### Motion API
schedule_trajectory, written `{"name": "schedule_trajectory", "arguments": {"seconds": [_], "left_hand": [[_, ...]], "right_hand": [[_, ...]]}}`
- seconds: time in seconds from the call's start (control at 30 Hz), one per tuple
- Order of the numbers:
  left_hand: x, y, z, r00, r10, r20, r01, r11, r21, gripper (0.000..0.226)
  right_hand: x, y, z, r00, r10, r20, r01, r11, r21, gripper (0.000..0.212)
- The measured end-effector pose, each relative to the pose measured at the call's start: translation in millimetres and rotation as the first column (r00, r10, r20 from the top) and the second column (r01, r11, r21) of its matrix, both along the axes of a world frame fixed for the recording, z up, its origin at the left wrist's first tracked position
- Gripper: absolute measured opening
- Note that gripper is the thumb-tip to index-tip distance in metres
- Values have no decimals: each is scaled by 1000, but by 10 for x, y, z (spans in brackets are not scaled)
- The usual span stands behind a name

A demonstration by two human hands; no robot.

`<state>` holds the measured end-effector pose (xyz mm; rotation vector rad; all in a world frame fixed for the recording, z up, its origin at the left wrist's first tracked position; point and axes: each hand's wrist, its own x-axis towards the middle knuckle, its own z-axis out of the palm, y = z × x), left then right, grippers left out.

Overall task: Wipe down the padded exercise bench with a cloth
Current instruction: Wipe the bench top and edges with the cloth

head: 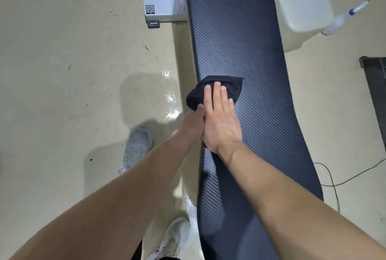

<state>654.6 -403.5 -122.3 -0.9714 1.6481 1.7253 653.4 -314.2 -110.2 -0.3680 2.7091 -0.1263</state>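
Note:
A long black padded bench (240,36) with a ribbed texture runs from the top of the view down to the bottom. A black cloth (227,86) lies bunched on its left edge near the middle. My right hand (221,119) presses flat on the cloth, fingers stretched forward over it. My left hand (193,126) sits right beside it at the bench's left edge, thumb touching the cloth's lower corner; its fingers are hidden under the right hand.
A white bench foot (165,8) with a QR sticker sticks out at the upper left. A translucent plastic jug (302,2) and a spray bottle (342,19) stand on the floor at the right. A thin cable (334,184) trails at the lower right. My two shoes (137,146) stand left of the bench.

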Motion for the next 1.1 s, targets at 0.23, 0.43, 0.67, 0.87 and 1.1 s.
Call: {"name": "schedule_trajectory", "arguments": {"seconds": [0.23, 0.43, 0.67, 0.87, 1.1], "left_hand": [[-902, -267, -1, 998, 55, 19, -56, 996, 75, 47], [-2065, -658, -29, 997, 76, -24, -75, 997, 31, 48], [-3292, -1037, -51, 985, 153, -74, -149, 987, 56, 45], [-3388, -1114, 66, 987, 133, -95, -129, 990, 49, 42], [-2467, -942, 120, 993, -43, -106, 39, 998, -42, 43]], "right_hand": [[-967, -288, -10, 997, 77, 2, -77, 996, 48, 101], [-2136, -700, -60, 997, 57, -48, -56, 998, 34, 75], [-3359, -1129, -107, 997, 65, -31, -63, 996, 66, 75], [-3523, -1257, -11, 1000, 6, -6, -5, 999, 51, 68], [-2572, -966, 64, 1000, -20, 24, 19, 999, 40, 86]]}}
